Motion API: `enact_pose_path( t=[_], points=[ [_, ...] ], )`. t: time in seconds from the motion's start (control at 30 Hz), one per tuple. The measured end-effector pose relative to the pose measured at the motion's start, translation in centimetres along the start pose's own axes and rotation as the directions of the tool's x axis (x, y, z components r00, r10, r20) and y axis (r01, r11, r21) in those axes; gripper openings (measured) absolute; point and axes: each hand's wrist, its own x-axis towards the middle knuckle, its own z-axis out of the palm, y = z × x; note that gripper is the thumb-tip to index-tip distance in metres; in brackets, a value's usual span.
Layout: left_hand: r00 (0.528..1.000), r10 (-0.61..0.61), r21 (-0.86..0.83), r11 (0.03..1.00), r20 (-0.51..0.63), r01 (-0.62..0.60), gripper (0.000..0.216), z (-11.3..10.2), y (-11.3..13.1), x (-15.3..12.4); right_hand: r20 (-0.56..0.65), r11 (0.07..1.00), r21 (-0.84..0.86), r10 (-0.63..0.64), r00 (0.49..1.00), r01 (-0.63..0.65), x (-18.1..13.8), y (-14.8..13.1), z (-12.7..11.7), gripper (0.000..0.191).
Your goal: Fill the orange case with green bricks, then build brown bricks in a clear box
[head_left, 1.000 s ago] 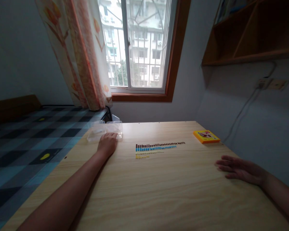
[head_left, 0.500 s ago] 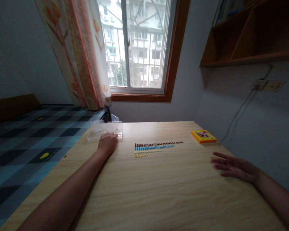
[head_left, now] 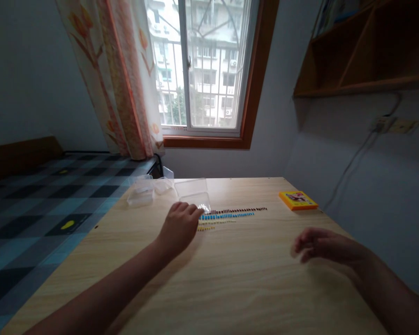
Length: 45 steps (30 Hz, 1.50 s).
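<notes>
My left hand (head_left: 181, 225) is closed on a small clear plastic box (head_left: 195, 197) with its lid tipped up. A few tiny pale bits show inside, too small to name. The hand and box hide the left ends of the rows of tiny pieces: a brown row (head_left: 237, 211), a blue row (head_left: 226, 216), a thin pale yellow row (head_left: 219, 223) and a short yellow row (head_left: 206, 228). Over the right side of the table, my right hand (head_left: 321, 246) hovers, slightly blurred, fingers loosely bent and thumb apart, with nothing visible in it.
More clear plastic boxes (head_left: 140, 197) stand at the table's back left corner. A flat yellow-orange box (head_left: 298, 200) lies near the right edge of the wooden table (head_left: 230, 284). Left of it is a bed with a checked cover (head_left: 73, 190); a wall shelf (head_left: 363, 83) hangs at upper right.
My left hand has moved right from the clear boxes, bringing one with it to the rows' left ends. My right hand has lifted and shifted left, its fingers more bent.
</notes>
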Motion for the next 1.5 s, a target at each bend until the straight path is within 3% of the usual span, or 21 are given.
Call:
enact_pose_path(
  t=[0.07,0.13,0.27,0.37,0.57,0.73,0.93,1.13,1.3,1.5],
  points=[
    [0.996,0.086,-0.054,0.995,0.037,-0.084,0.023,-0.8,3.4,-1.4,0.145,0.990,-0.101,-0.082,0.986,0.097,2.2,-2.0,3.4,0.023],
    [0.977,0.178,-0.130,0.978,0.116,-0.163,0.018,-1.0,6.2,-3.0,0.268,0.952,-0.274,-0.059,0.962,0.135,4.1,-4.3,6.8,0.025],
    [0.928,0.265,-0.231,0.951,0.263,-0.206,0.008,-0.5,9.6,-5.8,0.320,0.798,-0.539,-0.102,0.942,0.270,6.8,-6.6,12.0,0.025],
    [0.903,0.282,-0.293,0.937,0.324,-0.187,0.005,-0.3,10.7,-6.9,0.273,0.703,-0.611,-0.244,0.931,0.364,8.3,-5.3,13.9,0.023],
    [0.882,0.338,-0.333,0.915,0.329,-0.227,0.001,-0.2,11.2,-7.5,0.134,0.669,-0.650,-0.367,0.920,0.361,9.9,-0.3,15.5,0.019],
    [0.893,0.344,-0.375,0.899,0.289,-0.225,0.005,0.4,11.4,-7.9,0.145,0.597,-0.699,-0.421,0.895,0.394,10.3,1.6,16.6,0.009],
    [0.918,0.327,-0.358,0.904,0.224,-0.235,0.009,1.8,11.4,-8.6,0.190,0.373,-0.812,-0.558,0.808,0.448,10.6,2.8,17.7,0.013],
    [0.927,0.342,-0.301,0.910,0.156,-0.285,0.020,2.1,11.2,-8.6,0.261,0.172,-0.896,-0.541,0.799,0.409,10.5,3.0,17.6,0.020],
    [0.928,0.346,-0.301,0.907,0.138,-0.293,0.020,1.8,11.2,-8.7,0.269,0.092,-0.929,-0.499,0.824,0.358,10.4,2.7,17.6,0.020],
    [0.914,0.361,-0.348,0.894,0.184,-0.283,0.013,1.4,10.9,-8.1,0.381,-0.020,-0.896,-0.550,0.744,0.444,10.4,2.4,18.0,0.014]
  ],
)
